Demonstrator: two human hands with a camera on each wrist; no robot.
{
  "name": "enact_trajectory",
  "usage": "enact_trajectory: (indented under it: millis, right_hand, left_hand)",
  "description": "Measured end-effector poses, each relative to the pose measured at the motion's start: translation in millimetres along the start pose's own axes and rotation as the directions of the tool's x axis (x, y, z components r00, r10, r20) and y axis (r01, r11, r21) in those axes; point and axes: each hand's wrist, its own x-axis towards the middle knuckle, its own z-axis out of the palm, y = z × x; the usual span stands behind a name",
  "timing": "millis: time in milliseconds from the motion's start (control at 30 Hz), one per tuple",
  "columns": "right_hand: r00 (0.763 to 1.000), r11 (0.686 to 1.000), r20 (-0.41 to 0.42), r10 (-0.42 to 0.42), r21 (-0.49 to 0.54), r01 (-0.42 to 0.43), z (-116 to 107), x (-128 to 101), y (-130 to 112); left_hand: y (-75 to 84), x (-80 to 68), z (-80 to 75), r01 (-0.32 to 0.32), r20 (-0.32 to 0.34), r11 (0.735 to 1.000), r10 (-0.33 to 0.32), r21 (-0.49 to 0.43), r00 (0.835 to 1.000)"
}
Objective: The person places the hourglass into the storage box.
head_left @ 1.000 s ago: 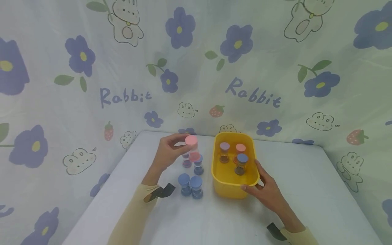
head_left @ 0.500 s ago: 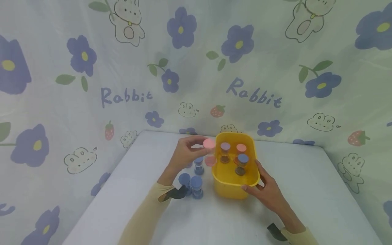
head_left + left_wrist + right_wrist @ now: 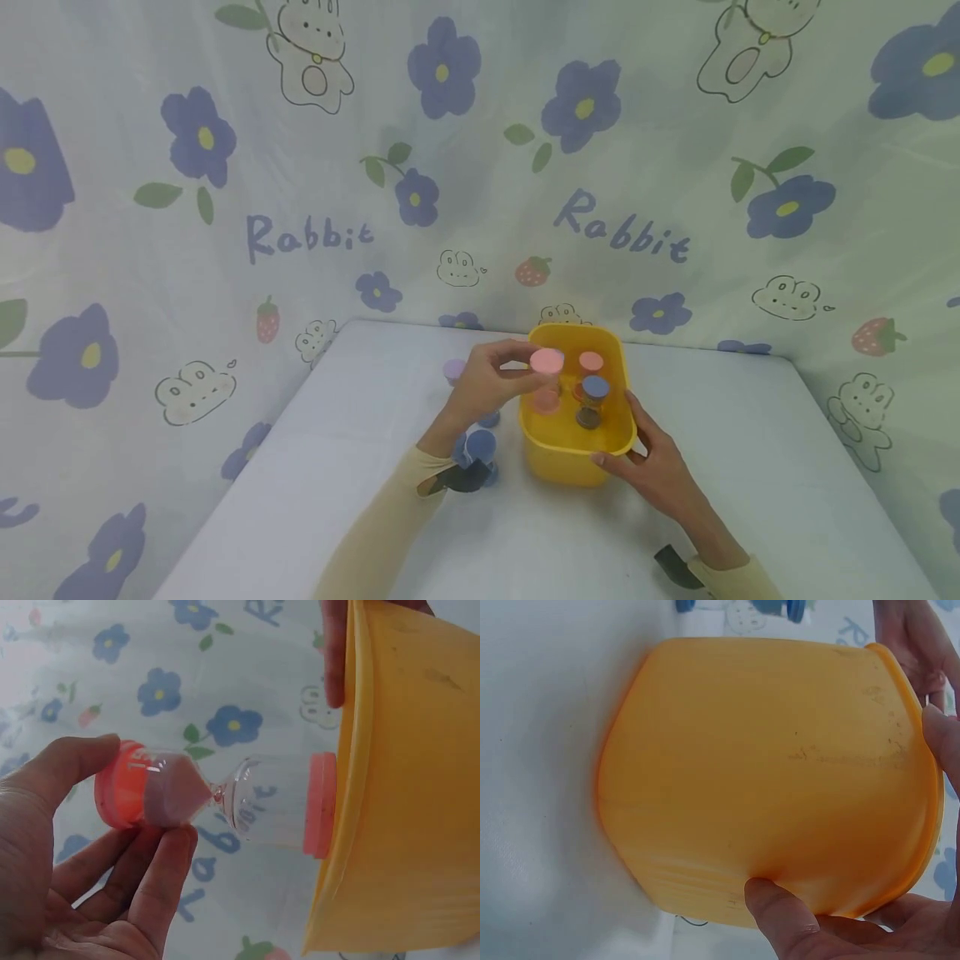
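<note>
A pale cloth (image 3: pixel 480 167) hangs behind as a wall and wraps both sides; it is printed with purple flowers, green leaves, small strawberries, rabbit drawings and the word "Rabbit" two times; below it stands a white table (image 3: pixel 750 467), its far corners rounded; the light is soft and even, with weak shadows.

- Head view: I look forward and down from above onto the tabletop (image 3: pixel 300 467), both hands at mid-distance.
- Left wrist view: very close, facing across the palm toward the yellow bin (image 3: pixel 405 787).
- Right wrist view: pressed close against the same bin's outer wall, shared by all three views.
</note>
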Motion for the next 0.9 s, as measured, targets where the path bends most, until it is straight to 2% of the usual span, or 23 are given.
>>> enact_trajectory:
  millis: [133,433,900]
  right_hand:
    - [1.000,1.000,0.005,0.002,-0.003,-0.002,-0.3,-0.2,0.9]
    - [1.000,1.000,0.015,0.010,0.009,-0.010,-0.7,-0.4,1.8]
    - [1.000,1.000,0.017,-0.023,0.019,0.022,-1.6,0.5,1.6]
  left_hand:
    - [-2.7,2.2,9.2,0.029,0.008,1.000,-0.029,-0.004,1.000]
    - [-9.6,8.5,27.8,0.046,0.059,0.999,-0.046,0.000,0.997]
    - [-19.9,18.1,48.2,0.130,0.103,0.985,-0.141,0.111,0.985]
